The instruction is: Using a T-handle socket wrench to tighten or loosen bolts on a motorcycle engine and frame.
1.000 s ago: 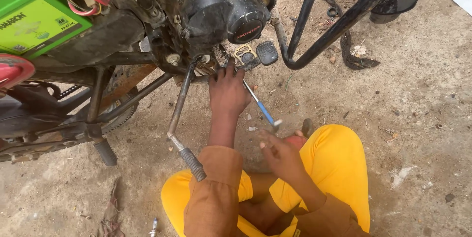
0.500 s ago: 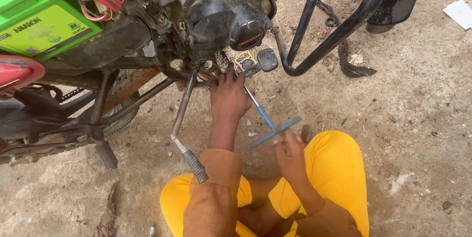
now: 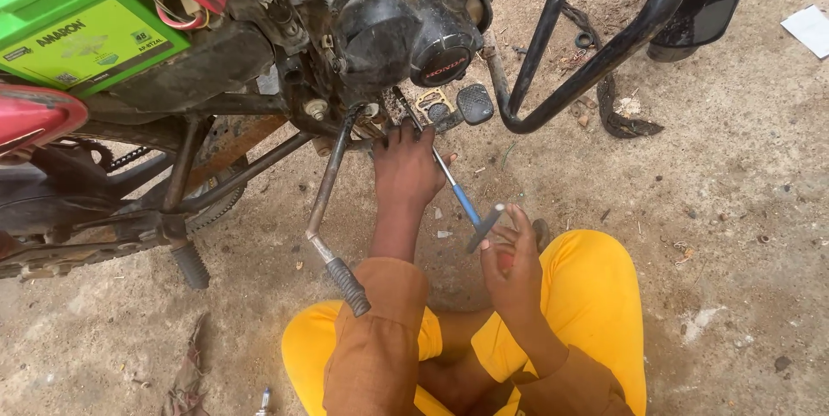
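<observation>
left hand [image 3: 406,166] braces at the engine underside [image 3: 380,110], fingers closed there; contents cannot be told. right hand [image 3: 511,261] grips the t-handle wrench [image 3: 466,204], its shaft angled up to the engine. keep the shaft straight; turn steadily.

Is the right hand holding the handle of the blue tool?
Yes, the right hand grips the crossbar handle of the blue tool, while the left hand rests near the engine.
</observation>
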